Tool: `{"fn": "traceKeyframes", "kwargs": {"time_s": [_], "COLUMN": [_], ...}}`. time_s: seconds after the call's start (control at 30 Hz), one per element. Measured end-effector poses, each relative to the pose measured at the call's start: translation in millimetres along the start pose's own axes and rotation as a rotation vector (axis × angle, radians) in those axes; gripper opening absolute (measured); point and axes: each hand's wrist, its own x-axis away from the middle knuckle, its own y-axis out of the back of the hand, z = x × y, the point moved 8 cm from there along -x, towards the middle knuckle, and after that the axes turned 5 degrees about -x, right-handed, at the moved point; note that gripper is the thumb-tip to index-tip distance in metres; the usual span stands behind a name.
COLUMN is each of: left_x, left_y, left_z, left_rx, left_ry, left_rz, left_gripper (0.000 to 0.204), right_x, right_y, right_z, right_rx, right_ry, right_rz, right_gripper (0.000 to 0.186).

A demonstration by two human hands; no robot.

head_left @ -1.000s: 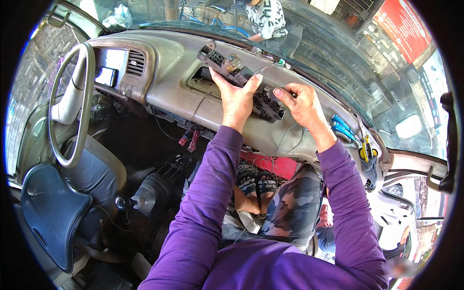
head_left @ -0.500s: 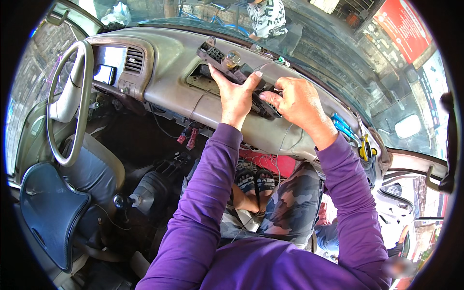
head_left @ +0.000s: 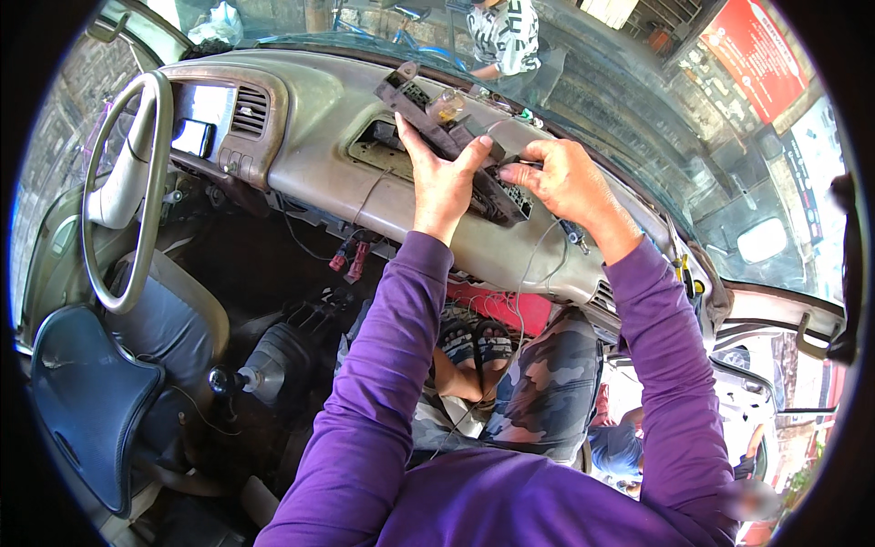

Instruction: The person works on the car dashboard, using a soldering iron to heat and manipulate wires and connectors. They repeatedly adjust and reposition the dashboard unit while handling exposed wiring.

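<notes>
Fingers: both hands clamped on dark panel | left hand | right hand | above grey dashboard

Seen from above inside a car: the left hand grips a long dark panel lifted off the grey dashboard. The right hand pinches what looks like a wire at its end. A steering wheel stands left.

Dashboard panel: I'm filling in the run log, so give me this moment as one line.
left hand: holds dark panel | right hand: grips its right end | panel: tilted, lifted off grey dashboard | opening: uncovered
</notes>
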Motion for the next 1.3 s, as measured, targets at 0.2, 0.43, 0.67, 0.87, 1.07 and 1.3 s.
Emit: {"fn": "traceKeyframes", "kwargs": {"time_s": [0.2, 0.43, 0.67, 0.87, 1.07, 1.3], "left_x": [-5, -3, -3, -4, -3, 4], "left_y": [0, 0, -4, -2, -5, -3], "left_z": [5, 3, 6, 6, 3, -2], "left_rx": [-0.126, -0.046, -0.027, -0.009, 0.049, 0.047], "left_ry": [-0.079, -0.041, -0.042, -0.041, -0.013, 0.034], "left_rz": [-0.051, -0.025, -0.018, -0.013, 0.017, -0.014], "left_gripper": [0.134, 0.131, 0.13, 0.128, 0.124, 0.117], "right_x": [-10, -12, -13, -15, -24, -22], "right_y": [-2, 1, -6, -7, -6, -15], "right_z": [-29, -11, -26, -9, 6, -11], "right_rx": [-0.17, -0.086, -0.179, -0.126, 0.138, -0.067], "right_ry": [-0.027, -0.02, -0.014, 0.079, 0.134, 0.141], "right_rz": [0.051, 0.06, 0.077, 0.144, 0.165, 0.135], "right_gripper": [0.051, 0.051, 0.044, 0.051, 0.055, 0.053]}}
